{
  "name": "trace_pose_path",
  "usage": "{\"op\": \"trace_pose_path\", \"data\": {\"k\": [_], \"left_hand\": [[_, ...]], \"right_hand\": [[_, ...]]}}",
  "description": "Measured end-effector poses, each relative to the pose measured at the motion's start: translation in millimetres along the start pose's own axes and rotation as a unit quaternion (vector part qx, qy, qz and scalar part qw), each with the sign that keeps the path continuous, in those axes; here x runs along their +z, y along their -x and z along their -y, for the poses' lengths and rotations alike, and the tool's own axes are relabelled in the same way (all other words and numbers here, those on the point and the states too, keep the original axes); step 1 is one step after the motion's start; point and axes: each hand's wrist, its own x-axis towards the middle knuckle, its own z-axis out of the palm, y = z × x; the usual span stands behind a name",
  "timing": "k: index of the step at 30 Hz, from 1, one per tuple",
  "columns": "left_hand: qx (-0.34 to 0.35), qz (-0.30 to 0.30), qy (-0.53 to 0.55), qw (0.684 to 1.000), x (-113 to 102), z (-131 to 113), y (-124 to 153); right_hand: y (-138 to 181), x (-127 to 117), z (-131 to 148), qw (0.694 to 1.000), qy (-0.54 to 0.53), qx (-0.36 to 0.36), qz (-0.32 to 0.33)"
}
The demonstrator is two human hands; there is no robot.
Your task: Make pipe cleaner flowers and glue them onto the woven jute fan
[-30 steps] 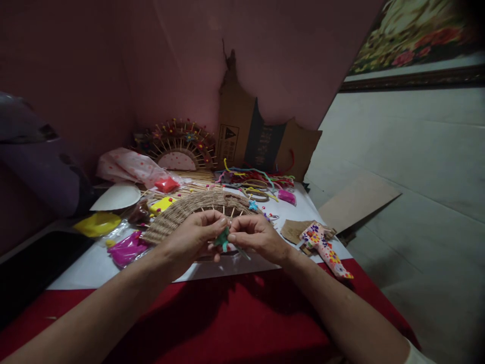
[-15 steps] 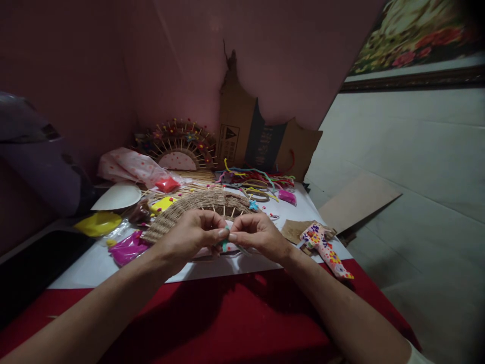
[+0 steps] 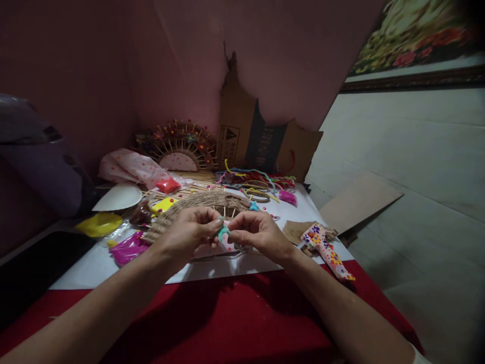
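My left hand (image 3: 191,230) and my right hand (image 3: 255,233) meet above the table, both pinching a small teal clay piece (image 3: 223,232) between thumb and fingertips. A thin stick seems to run from the piece under my right hand. Just behind my hands lies a half-round woven fan (image 3: 197,208) of twine wound over wooden sticks, resting on a white sheet (image 3: 227,265).
Bags of yellow clay (image 3: 99,224), magenta clay (image 3: 128,247) and red clay (image 3: 166,185) lie left. A flower-patterned glue gun (image 3: 326,251) lies right. Coloured pipe cleaners (image 3: 257,178), a finished fan (image 3: 178,146), cardboard (image 3: 261,139) and a white plate (image 3: 118,196) stand behind. A red cloth (image 3: 227,313) covers the near table.
My hands have drawn closer and risen slightly. The teal piece, hanging below my fingertips a second ago, is now squeezed between the fingertips of both hands.
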Motion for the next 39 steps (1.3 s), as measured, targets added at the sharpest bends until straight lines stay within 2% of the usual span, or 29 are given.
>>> {"op": "trace_pose_path", "data": {"k": [8,11,15,20,26,30,34,39], "left_hand": [[0.052,-0.030,-0.005,0.998,1,4,0],[0.056,-0.036,0.007,0.998,3,5,-1],[0.051,-0.052,0.024,0.997,7,5,0],[0.058,-0.073,0.019,0.995,8,8,-1],[0.099,-0.119,-0.037,0.987,5,11,-2],[0.125,-0.145,-0.066,0.979,2,13,-3],[0.151,-0.168,-0.102,0.969,0,13,-4],[0.171,-0.197,-0.131,0.957,0,12,-3]], "right_hand": [[0,3,-4,1.000,0.020,-0.024,-0.002],[1,8,-7,0.999,0.026,-0.019,0.004],[2,17,-9,1.000,-0.015,-0.006,0.022],[2,24,-11,1.000,-0.017,-0.008,-0.024],[2,25,-15,0.999,-0.002,-0.006,-0.048],[6,26,-14,0.990,0.102,-0.070,-0.074],[10,28,-8,0.946,0.260,-0.157,-0.109],[13,28,-7,0.908,0.346,-0.215,-0.101]]}}
